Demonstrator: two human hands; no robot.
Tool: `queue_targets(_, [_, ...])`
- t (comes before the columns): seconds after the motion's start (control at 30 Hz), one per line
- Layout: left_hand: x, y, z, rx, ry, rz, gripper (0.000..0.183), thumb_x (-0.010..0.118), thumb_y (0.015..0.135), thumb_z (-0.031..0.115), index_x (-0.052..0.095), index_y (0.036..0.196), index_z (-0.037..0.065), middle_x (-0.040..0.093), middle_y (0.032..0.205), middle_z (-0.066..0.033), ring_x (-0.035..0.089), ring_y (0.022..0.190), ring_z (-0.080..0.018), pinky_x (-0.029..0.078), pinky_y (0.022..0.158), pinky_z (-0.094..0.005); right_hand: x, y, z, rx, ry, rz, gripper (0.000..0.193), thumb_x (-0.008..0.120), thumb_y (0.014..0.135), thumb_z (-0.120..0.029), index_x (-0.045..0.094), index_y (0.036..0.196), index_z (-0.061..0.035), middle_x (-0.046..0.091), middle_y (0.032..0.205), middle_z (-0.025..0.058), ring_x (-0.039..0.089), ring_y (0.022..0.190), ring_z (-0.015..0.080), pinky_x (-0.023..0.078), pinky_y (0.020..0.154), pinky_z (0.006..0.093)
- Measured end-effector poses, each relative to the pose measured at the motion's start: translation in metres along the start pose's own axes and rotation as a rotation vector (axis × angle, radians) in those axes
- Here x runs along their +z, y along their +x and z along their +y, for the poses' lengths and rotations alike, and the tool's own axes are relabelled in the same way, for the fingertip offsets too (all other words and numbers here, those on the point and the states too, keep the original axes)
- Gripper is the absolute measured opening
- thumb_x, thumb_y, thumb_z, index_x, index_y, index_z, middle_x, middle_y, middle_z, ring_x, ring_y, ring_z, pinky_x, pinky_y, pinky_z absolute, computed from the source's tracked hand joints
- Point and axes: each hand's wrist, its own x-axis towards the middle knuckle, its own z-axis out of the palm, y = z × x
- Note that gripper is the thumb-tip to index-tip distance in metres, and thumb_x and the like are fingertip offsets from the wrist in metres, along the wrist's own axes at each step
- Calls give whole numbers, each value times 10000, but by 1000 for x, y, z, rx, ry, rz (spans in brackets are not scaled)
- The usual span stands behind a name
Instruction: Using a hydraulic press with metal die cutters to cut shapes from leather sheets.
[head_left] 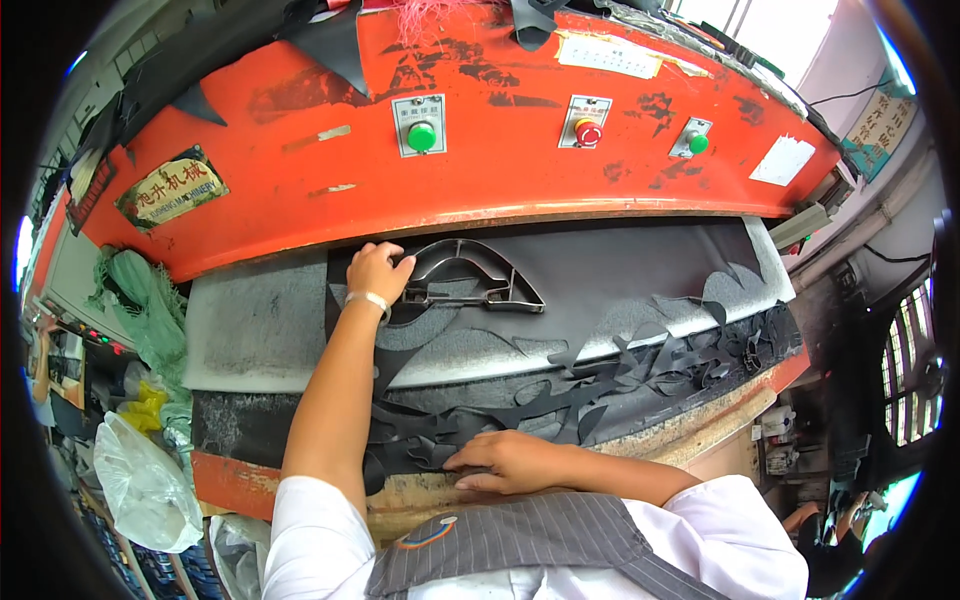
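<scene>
The left hand point(378, 270) was closed on the left end of the metal cutting die point(465, 280), which lay on the black sheet point(620, 270) under the orange press head point(500, 150). From the grip, the die stretched toward three o'clock, long axis nine-to-three, its arched side toward twelve. The right hand point(505, 462), well apart at six o'clock, lay flat and open-fingered on the cut black scraps point(600, 385), gripping nothing.
</scene>
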Motion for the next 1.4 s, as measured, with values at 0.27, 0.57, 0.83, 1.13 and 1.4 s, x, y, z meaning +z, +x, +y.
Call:
queue_targets(0.27, [28, 14, 6, 201, 6, -45, 176, 623, 813, 116, 581, 983, 98, 584, 1073, -131, 510, 1090, -335, 398, 917, -445, 1, 20, 7, 163, 281, 139, 417, 664, 872, -274, 595, 1185, -8, 660, 1078, 169, 611, 1060, 296, 489, 886, 375])
queue_targets(0.57, [-14, -140, -22, 412, -519, 181, 498, 543, 719, -59, 507, 1214, -12, 621, 1100, -178, 592, 1050, -345, 437, 971, -421, 28, 34, 16, 237, 908, 456, 1125, 721, 845, -311, -168, 1470, -20, 59, 1546, 243, 140, 1442, 322, 259, 1127, 435])
queue_targets(0.83, [-38, -225, 47, 594, -382, 549, 424, 713, 807, 92, 452, 1134, 28, 582, 1025, -114, 602, 915, -256, 464, 929, -482, 13, 45, -41, -151, 935, 620, 1201, 853, 697, -288, -16, 1482, -21, 324, 1410, 178, 358, 1316, 244, 276, 1100, 398])
queue_targets(1.13, [44, -178, 151, 156, -544, 153, 344, 650, 799, 123, 562, 1103, -9, 592, 1079, -180, 543, 1043, -346, 418, 924, -411, -163, -54, 30, 225, -473, 320, 688, 773, 737, -401, 498, 1242, -23, 643, 942, 168, 592, 1007, 293, 372, 963, 420])
queue_targets(1.4, [135, -143, 198, -96, -293, 123, 543, 595, 815, 144, 392, 1305, 22, 559, 1286, -173, 479, 1240, -313, 242, 1096, -457, -224, -77, 122, 149, -920, 63, 608, 740, 734, -422, 565, 1184, -53, 622, 1058, 93, 552, 1102, 258, 283, 1035, 541])
